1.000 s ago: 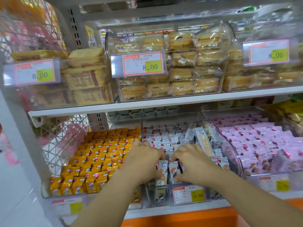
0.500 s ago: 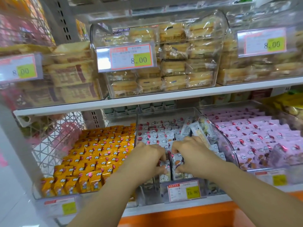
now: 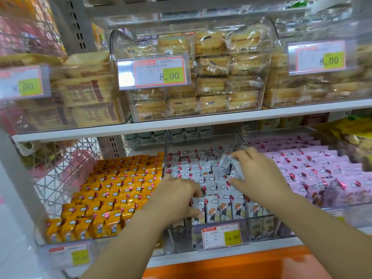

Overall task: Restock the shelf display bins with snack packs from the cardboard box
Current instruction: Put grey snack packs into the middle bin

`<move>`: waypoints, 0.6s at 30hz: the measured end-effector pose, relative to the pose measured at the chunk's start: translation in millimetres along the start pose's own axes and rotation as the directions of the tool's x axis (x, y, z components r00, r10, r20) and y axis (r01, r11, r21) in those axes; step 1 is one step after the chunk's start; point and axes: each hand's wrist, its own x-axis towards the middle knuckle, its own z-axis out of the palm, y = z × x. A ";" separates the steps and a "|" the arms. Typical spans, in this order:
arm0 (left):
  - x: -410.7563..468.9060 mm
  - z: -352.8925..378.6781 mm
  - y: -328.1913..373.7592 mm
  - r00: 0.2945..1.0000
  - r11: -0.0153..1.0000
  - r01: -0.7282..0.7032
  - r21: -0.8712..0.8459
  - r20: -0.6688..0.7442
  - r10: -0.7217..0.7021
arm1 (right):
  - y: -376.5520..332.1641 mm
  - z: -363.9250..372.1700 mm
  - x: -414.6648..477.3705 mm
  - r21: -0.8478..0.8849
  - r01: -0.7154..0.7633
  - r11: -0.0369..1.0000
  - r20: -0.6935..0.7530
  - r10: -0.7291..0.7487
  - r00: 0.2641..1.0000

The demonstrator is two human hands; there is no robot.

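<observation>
Left hand [image 3: 175, 200] is curled on the front row of white snack packs [image 3: 211, 210], one upright pack pinched by the thumb. Right hand [image 3: 261, 174] is spread wide over tilted loose packs [image 3: 225, 165] at back right of the middle bin [image 3: 203, 135]; a pinch cannot be confirmed. Packs are judged light, soft-film, slippery and crushable, so best taken across the flat faces, not the crimped ends. No cardboard box in view.

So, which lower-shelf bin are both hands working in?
The middle bin of white packs, between the orange bin and pink bin; left hand and right hand are both in it.
</observation>
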 end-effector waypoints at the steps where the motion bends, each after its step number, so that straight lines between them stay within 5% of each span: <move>1: 0.3 -0.8 -0.1 1.000 1.000 0.005 -0.018 0.000 -0.005 | 3.8 3.6 -0.7 -0.007 -0.032 0.999 0.031 0.032 0.999; 5: -0.1 -4.9 -1.7 0.999 0.988 0.028 -0.152 -0.042 -0.035 | 9.9 -1.6 4.0 0.345 -0.082 0.935 -0.021 0.096 0.995; 8: 0.6 -13.3 -4.4 0.982 0.935 0.048 -0.351 -0.154 -0.108 | -0.3 -17.5 7.4 0.754 -0.113 0.647 0.117 0.036 0.992; 11: -1.5 -24.8 -7.4 0.974 0.637 -0.034 -0.770 -0.168 -0.152 | -12.6 -18.5 4.6 0.917 -0.212 0.339 0.265 -0.117 0.957; 14: -6.9 -33.2 -9.5 0.974 0.282 -0.131 -0.950 -0.177 -0.142 | -21.0 -18.3 2.6 0.948 -0.267 0.170 0.297 -0.180 0.938; 16: -9.5 -35.3 -11.8 0.972 0.194 -0.121 -0.973 -0.156 -0.176 | -25.7 -17.7 2.9 0.948 -0.285 0.139 0.309 -0.199 0.930; 18: -12.0 -33.7 -16.1 0.967 0.257 -0.111 -0.960 -0.164 -0.196 | -30.4 -17.2 3.5 0.941 -0.256 0.219 0.301 -0.201 0.932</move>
